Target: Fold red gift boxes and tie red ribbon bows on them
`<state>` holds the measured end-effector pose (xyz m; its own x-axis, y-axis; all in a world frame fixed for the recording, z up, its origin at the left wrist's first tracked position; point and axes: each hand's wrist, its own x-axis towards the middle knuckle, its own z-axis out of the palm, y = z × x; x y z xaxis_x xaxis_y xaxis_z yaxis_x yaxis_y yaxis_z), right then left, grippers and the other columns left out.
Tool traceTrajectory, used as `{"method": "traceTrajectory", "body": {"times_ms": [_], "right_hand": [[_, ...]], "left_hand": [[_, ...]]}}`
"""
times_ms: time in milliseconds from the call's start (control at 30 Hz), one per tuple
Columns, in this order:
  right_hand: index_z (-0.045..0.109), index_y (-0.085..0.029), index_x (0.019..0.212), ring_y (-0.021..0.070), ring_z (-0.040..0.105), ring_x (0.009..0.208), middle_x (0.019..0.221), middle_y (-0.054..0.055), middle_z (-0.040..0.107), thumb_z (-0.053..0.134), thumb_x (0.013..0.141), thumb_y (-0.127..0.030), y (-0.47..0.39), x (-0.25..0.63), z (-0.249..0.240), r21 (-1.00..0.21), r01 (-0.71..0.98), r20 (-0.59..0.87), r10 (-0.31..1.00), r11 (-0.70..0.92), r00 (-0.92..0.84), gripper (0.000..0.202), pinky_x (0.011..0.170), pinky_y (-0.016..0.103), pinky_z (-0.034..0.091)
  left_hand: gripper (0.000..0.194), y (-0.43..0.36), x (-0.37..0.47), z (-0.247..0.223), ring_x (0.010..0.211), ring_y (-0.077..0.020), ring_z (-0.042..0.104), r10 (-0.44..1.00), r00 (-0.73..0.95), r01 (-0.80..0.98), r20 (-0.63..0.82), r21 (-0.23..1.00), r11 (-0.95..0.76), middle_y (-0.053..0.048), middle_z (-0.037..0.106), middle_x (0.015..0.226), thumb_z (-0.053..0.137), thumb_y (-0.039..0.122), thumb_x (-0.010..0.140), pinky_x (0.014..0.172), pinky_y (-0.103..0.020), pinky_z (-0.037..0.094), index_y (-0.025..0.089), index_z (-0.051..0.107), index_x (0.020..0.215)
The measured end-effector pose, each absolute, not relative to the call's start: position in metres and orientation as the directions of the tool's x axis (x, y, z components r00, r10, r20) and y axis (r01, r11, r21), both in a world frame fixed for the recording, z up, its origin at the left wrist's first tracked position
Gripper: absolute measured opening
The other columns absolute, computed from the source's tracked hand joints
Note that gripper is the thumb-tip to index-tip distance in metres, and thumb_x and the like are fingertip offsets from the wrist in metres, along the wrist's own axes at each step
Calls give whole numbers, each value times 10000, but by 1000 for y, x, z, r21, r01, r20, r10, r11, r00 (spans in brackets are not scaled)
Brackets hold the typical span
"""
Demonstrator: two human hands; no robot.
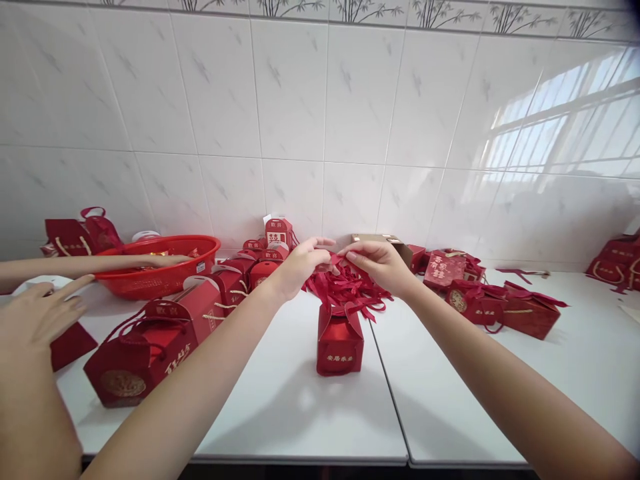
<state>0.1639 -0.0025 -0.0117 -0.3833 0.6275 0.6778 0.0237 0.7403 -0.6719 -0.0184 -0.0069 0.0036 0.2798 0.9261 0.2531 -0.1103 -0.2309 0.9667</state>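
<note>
A small red gift box [340, 343] with gold lettering stands upright on the white table in front of me. Above and behind it, my left hand [301, 265] pinches a red ribbon [336, 260], its index finger stretched out. From the other side my right hand [379, 264] also grips the ribbon between thumb and fingertips. One length of ribbon seems to run down to the top of the box, though the exact join is hard to see. Just behind the box lies a tangled heap of red ribbons [353, 287], partly hidden by my hands.
At left, a co-worker's arm [135, 264] reaches into a red plastic basket [210, 250], and another hand [53, 310] is near it. Several red gift boxes [130, 363] line my left; more boxes [530, 310] lie at right. A seam splits the tabletop [450, 400] before a tiled wall.
</note>
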Motion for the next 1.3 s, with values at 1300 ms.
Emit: {"method": "traceTrajectory", "body": {"times_ms": [1300], "right_hand": [[367, -145, 1394, 154, 606, 616, 754, 21, 641, 412, 932, -454, -11, 181, -127, -761, 592, 69, 941, 265, -332, 558, 588, 275, 480]], "left_hand": [[332, -4, -31, -132, 667, -141, 544, 974, 172, 500, 144, 840, -212, 39, 531, 744, 580, 468, 743, 610, -248, 443, 224, 359, 786]]}}
